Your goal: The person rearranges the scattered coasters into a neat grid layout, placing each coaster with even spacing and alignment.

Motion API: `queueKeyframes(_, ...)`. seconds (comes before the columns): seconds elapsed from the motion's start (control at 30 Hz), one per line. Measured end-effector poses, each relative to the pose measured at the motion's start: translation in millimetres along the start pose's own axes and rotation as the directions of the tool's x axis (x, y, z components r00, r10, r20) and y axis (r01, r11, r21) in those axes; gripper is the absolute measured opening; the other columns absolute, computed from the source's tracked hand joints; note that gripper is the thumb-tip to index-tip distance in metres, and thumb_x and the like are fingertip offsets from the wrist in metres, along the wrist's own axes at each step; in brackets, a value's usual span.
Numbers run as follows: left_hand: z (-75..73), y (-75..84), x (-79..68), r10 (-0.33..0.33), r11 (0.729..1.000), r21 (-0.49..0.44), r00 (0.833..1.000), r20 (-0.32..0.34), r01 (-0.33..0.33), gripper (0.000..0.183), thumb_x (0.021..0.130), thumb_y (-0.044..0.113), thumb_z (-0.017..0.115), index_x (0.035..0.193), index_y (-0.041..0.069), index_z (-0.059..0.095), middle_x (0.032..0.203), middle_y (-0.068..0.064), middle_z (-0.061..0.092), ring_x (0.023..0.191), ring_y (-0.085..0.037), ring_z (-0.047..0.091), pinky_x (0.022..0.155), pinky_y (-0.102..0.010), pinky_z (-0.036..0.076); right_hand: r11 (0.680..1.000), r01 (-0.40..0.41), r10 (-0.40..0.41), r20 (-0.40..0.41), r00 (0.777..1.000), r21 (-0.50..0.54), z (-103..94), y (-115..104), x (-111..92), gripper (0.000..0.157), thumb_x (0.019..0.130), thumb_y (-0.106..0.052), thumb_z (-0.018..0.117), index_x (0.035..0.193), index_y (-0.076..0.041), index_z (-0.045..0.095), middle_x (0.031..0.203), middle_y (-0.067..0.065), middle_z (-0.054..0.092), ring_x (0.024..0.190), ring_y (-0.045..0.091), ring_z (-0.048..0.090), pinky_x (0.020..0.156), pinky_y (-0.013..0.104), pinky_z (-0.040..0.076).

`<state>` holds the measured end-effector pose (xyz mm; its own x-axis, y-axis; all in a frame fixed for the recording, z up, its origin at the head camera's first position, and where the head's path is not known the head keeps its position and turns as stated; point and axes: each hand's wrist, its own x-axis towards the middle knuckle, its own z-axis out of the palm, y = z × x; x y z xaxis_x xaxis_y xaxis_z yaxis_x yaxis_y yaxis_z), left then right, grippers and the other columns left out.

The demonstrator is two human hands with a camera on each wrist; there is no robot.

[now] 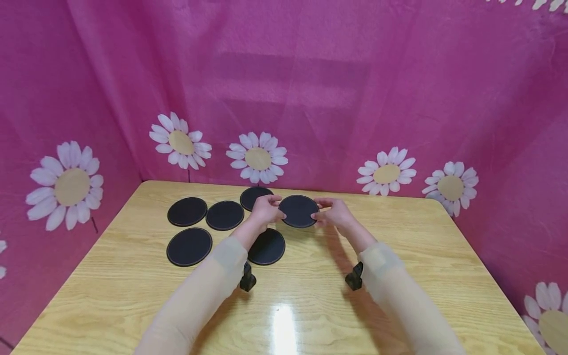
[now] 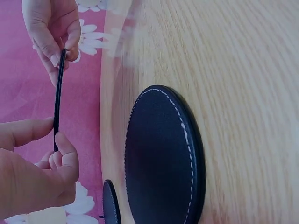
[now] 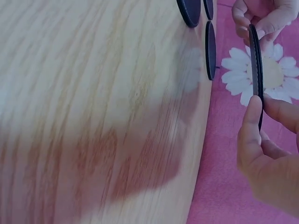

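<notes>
Both hands hold one round black coaster (image 1: 299,211) above the wooden table. My left hand (image 1: 267,211) pinches its left edge between thumb and fingers; my right hand (image 1: 334,216) pinches the opposite edge. Seen edge-on in the left wrist view, the coaster (image 2: 59,93) is thin, with the left thumb and fingers on either side of it. The right wrist view shows the right thumb and fingers gripping the near end of the coaster (image 3: 256,70). Just below the left hand lies another black coaster (image 1: 267,247) on the table, its light stitched border visible in the left wrist view.
More black coasters lie flat on the left half of the table: one at front left (image 1: 189,246), one at far left (image 1: 187,211), one beside it (image 1: 225,215) and one near the back edge (image 1: 254,196). A pink flowered cloth (image 1: 310,123) hangs behind the table (image 1: 421,256).
</notes>
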<state>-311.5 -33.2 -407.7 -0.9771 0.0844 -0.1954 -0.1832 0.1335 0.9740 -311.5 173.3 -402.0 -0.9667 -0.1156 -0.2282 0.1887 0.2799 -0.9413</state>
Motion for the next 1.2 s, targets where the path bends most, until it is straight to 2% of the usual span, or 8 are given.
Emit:
queueKeyframes(0.13, 0.6, 1.5, -6.4, -0.003, 1.0, 0.027, 1.0, 0.006, 0.003, 0.06, 0.072, -0.017, 0.066, 0.128, -0.001, 0.054, 0.106, -0.01, 0.044, 0.083, -0.017, 0.047, 0.058, -0.023, 0.052, 1.0, 0.023, -0.023, -0.011, 1.0, -0.015, 0.9, -1.7, -10.1, 0.059, 0.081, 0.01, 0.065, 0.136, 0.003, 0.045, 0.116, 0.018, 0.045, 0.065, 0.011, 0.061, 0.082, 0.044, 0.055)
queueKeyframes(0.23, -0.5, 1.3, -11.6, -0.005, 1.0, 0.031, 1.0, 0.02, 0.005, 0.06, 0.071, -0.018, 0.066, 0.127, -0.001, 0.055, 0.106, -0.01, 0.042, 0.079, -0.016, 0.046, 0.052, -0.019, 0.049, 0.999, 0.04, -0.04, -0.008, 0.999, -0.025, 2.9, -1.4, -17.4, 0.059, 0.08, 0.011, 0.066, 0.135, 0.002, 0.045, 0.11, 0.016, 0.044, 0.069, 0.013, 0.06, 0.084, 0.047, 0.053)
queueKeyframes(0.53, 0.2, -3.7, -30.1, 0.058, 0.998, 0.03, 0.997, 0.058, -0.059, 0.06, 0.068, -0.02, 0.067, 0.124, -0.002, 0.055, 0.107, -0.014, 0.046, 0.082, -0.019, 0.055, 0.064, -0.028, 0.056, 0.997, 0.076, -0.076, 0.014, 0.997, -0.033, 4.6, 5.8, -38.3, 0.06, 0.08, 0.01, 0.067, 0.134, 0.002, 0.043, 0.104, 0.018, 0.045, 0.071, 0.015, 0.061, 0.08, 0.047, 0.055)
queueKeyframes(0.67, 3.3, -7.6, -37.3, 0.088, 0.995, 0.042, 0.994, 0.06, -0.091, 0.058, 0.068, -0.019, 0.068, 0.122, -0.002, 0.057, 0.105, -0.014, 0.049, 0.087, -0.021, 0.059, 0.066, -0.028, 0.056, 0.995, 0.085, -0.085, 0.006, 0.996, -0.055, 1.2, 12.1, -45.6, 0.06, 0.079, 0.008, 0.068, 0.133, 0.001, 0.044, 0.106, 0.019, 0.046, 0.079, 0.019, 0.056, 0.077, 0.045, 0.056)
queueKeyframes(0.8, 6.7, -12.4, -43.7, 0.099, 0.993, 0.065, 0.994, 0.055, -0.103, 0.056, 0.069, -0.016, 0.07, 0.121, 0.0, 0.058, 0.106, -0.013, 0.05, 0.089, -0.022, 0.056, 0.068, -0.026, 0.054, 0.991, 0.09, -0.091, -0.009, 0.996, -0.099, -1.1, 19.4, -52.9, 0.06, 0.079, 0.004, 0.071, 0.133, -0.002, 0.045, 0.106, 0.018, 0.048, 0.082, 0.021, 0.055, 0.075, 0.044, 0.057)
queueKeyframes(1.07, 13.4, -25.4, -51.0, 0.142, 0.975, 0.166, 0.988, 0.065, -0.151, 0.055, 0.069, -0.012, 0.075, 0.12, 0.002, 0.059, 0.105, -0.011, 0.055, 0.088, -0.02, 0.056, 0.069, -0.025, 0.053, 0.99, 0.086, -0.087, -0.007, 0.996, -0.108, -1.7, 32.8, -64.2, 0.063, 0.076, 0.007, 0.072, 0.132, -0.003, 0.045, 0.103, 0.018, 0.049, 0.076, 0.019, 0.056, 0.072, 0.044, 0.057)
queueKeyframes(1.2, 15.5, -34.1, -50.2, 0.175, 0.945, 0.262, 0.98, 0.093, -0.194, 0.056, 0.068, -0.009, 0.077, 0.12, 0.002, 0.059, 0.099, -0.009, 0.057, 0.085, -0.017, 0.056, 0.071, -0.026, 0.052, 0.991, 0.08, -0.079, 0.013, 0.997, -0.106, -0.9, 39.9, -66.6, 0.064, 0.075, 0.01, 0.071, 0.131, 0.0, 0.043, 0.099, 0.018, 0.047, 0.071, 0.017, 0.056, 0.069, 0.043, 0.058)
